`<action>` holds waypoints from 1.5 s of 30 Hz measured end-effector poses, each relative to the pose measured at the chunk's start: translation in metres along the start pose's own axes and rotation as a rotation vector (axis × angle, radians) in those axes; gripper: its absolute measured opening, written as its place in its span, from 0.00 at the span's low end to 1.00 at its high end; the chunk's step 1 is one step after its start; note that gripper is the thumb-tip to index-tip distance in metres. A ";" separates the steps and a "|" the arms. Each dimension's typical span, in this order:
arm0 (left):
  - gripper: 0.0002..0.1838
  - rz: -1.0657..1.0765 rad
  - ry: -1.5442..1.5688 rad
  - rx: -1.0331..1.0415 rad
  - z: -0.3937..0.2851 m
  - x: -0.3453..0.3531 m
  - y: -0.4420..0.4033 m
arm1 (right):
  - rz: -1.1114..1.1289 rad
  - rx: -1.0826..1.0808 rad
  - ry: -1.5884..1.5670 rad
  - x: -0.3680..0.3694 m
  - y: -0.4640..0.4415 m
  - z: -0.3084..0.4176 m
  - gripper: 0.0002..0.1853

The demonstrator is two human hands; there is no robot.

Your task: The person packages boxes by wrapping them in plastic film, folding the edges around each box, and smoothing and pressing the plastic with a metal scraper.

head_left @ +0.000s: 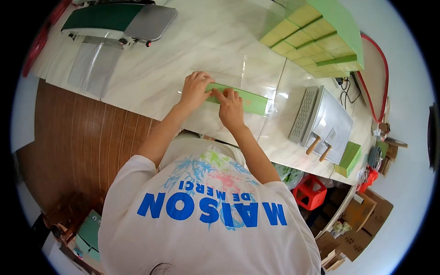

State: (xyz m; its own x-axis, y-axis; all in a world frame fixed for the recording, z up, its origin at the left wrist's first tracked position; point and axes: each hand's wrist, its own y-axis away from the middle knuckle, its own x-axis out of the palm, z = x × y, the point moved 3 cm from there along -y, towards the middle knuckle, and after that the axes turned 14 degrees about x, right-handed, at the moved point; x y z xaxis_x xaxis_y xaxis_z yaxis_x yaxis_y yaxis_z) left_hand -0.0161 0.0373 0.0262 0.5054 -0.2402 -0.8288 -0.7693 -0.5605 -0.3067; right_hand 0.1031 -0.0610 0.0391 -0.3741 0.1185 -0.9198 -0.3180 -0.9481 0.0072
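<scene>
A long, flat green box (254, 103) lies on the pale marble-patterned table (174, 55), with a clear plastic film (229, 78) around or beside it. At its left end my left hand (196, 89) rests with bent fingers touching the end and upper edge. My right hand (230, 107) is on top of the box near the same end, its thumb and index finger close to my left fingertips. The fingers of both hands are bent inward; whether they pinch the film or the box is too small to tell.
Stacked green boxes (321, 39) stand at the back right. A metal-topped machine (327, 121) carries two wooden-handled tools (313, 145). Another green box (349, 159) lies beyond it. A green-belted device (101, 17) and clear plastic sheets (94, 66) are at the left.
</scene>
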 end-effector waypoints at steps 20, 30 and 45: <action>0.11 -0.024 0.092 -0.097 0.011 0.005 -0.005 | -0.431 1.242 0.419 -0.162 0.141 -0.305 0.24; 0.10 -0.030 0.085 -0.152 0.009 0.005 -0.003 | -0.441 0.663 -0.295 -0.139 0.100 -0.248 0.13; 0.12 -0.057 0.098 -0.119 0.007 0.005 0.000 | 0.237 -0.148 -0.127 -0.087 0.004 -0.098 0.10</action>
State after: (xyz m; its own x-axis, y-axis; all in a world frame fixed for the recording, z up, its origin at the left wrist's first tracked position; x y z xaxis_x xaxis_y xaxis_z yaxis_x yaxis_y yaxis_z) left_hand -0.0165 0.0413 0.0192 0.5872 -0.2779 -0.7602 -0.6891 -0.6644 -0.2895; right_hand 0.2196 -0.1035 0.0810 -0.5316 -0.0842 -0.8428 -0.0816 -0.9853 0.1499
